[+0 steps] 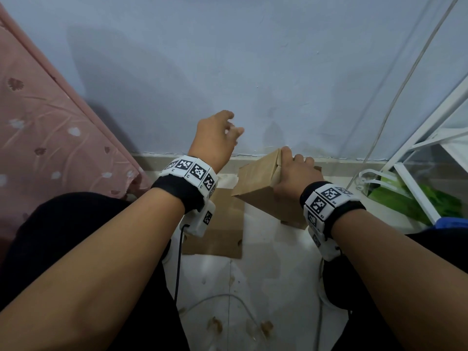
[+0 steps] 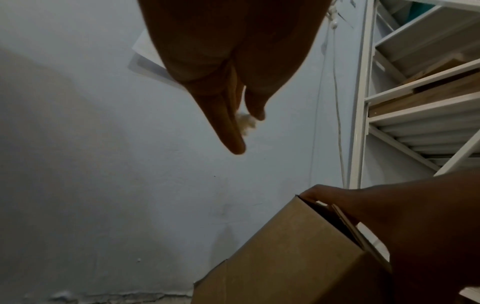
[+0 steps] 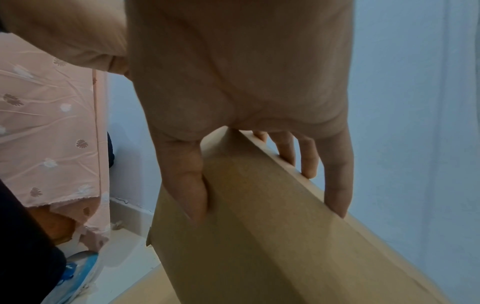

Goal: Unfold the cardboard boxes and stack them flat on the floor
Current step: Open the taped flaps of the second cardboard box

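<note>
A brown cardboard box (image 1: 255, 183) hangs tilted above the floor, close to the wall. My right hand (image 1: 293, 171) grips its top edge; in the right wrist view the thumb (image 3: 187, 185) lies on the near face of the box (image 3: 259, 236) and the fingers (image 3: 337, 185) hook over the far side. My left hand (image 1: 217, 133) is raised to the left of the box, apart from it. In the left wrist view it pinches a small white scrap (image 2: 246, 123) between thumb and fingers. A flattened sheet of cardboard (image 1: 220, 231) lies on the floor below.
A pink flowered cloth (image 1: 45, 127) hangs at the left. A white metal rack (image 1: 415, 158) stands at the right, with something green (image 1: 415, 198) under it. The pale blue wall (image 1: 253, 72) is just ahead. Cables (image 1: 228, 297) trail across the tiled floor between my knees.
</note>
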The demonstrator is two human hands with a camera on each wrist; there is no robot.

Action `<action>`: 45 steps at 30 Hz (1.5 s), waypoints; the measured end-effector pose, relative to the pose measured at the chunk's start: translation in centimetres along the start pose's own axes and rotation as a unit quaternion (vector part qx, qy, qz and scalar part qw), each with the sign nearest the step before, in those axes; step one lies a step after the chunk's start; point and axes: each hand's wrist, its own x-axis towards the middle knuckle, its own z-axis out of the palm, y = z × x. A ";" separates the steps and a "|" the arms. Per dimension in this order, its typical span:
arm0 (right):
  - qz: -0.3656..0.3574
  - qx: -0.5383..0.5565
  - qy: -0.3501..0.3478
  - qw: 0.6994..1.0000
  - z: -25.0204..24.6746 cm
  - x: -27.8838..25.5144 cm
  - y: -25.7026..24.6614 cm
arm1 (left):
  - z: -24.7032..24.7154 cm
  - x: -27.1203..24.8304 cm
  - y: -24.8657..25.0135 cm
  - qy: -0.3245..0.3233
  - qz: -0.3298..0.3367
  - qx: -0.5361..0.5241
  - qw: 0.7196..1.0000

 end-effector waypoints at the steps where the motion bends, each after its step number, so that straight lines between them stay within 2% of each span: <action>1: 0.001 -0.001 -0.001 1.000 0.0 0.0 0.0 | 0.0 0.0 0.2 0.009 0.005 0.016 1.000; 9: -0.003 -0.002 -0.004 1.000 0.1 0.0 0.1 | -0.2 0.6 -0.2 0.080 0.028 0.108 0.991; 11: -0.004 -0.002 -0.004 1.000 0.0 0.0 0.1 | -0.4 0.7 -0.5 0.096 0.016 0.086 0.992; 15: -0.006 -0.005 -0.004 1.000 0.0 -0.1 0.1 | -0.9 1.4 -0.8 0.148 -0.052 -0.056 0.986; 17: -0.006 -0.005 -0.002 1.000 0.0 -0.1 0.1 | -1.1 1.6 -0.6 0.165 -0.046 -0.037 0.984; 21: -0.006 -0.009 -0.004 1.000 0.0 -0.1 0.1 | -0.9 1.5 -0.5 0.163 -0.042 0.023 0.985; 23: -0.007 -0.010 -0.010 1.000 0.0 -0.1 0.1 | -0.8 1.7 -0.8 0.147 -0.065 0.027 0.987; 26: -0.005 -0.011 -0.014 1.000 0.0 0.0 0.1 | -0.8 1.8 -0.9 0.149 -0.055 0.019 0.987; 27: -0.004 -0.013 -0.015 1.000 -0.1 0.0 0.2 | -1.0 1.6 -0.6 0.122 -0.057 0.037 0.990; 28: -0.004 -0.015 -0.016 1.000 0.0 0.0 0.2 | -1.2 1.3 -0.4 0.046 -0.089 0.078 0.992; 29: -0.005 -0.015 -0.017 1.000 0.0 0.0 0.2 | -1.5 0.6 0.0 -0.079 -0.148 0.137 0.976; 30: -0.005 -0.016 -0.016 1.000 0.1 0.0 0.2 | -1.7 -0.3 0.6 -0.218 -0.217 0.202 0.930; 31: -0.003 -0.018 -0.014 1.000 0.1 0.1 0.2 | -1.8 -1.4 1.4 -0.335 -0.257 0.276 0.863; 32: 0.000 -0.022 -0.013 1.000 0.2 0.1 0.2 | -1.7 -2.2 1.7 -0.402 -0.253 0.353 0.806; 33: 0.001 -0.024 -0.016 1.000 0.2 0.2 0.2 | -1.4 -2.6 1.6 -0.422 -0.218 0.417 0.775; 34: 0.000 -0.026 -0.019 0.999 0.2 0.2 0.3 | -1.2 -2.8 1.4 -0.420 -0.177 0.455 0.765; 36: -0.002 -0.026 -0.022 0.999 0.1 0.2 0.3 | -0.9 -2.3 0.8 -0.412 -0.169 0.450 0.774; 39: -0.006 -0.026 -0.025 0.999 0.2 0.2 0.3 | -0.8 -1.5 -0.1 -0.390 -0.196 0.387 0.812; 42: -0.019 -0.015 -0.024 0.999 0.2 0.1 0.3 | -0.7 -1.3 -0.7 -0.329 -0.166 0.347 0.863; 45: -0.034 0.011 -0.014 0.999 0.1 0.2 0.2 | -0.2 -1.4 -0.8 -0.317 -0.129 0.324 0.882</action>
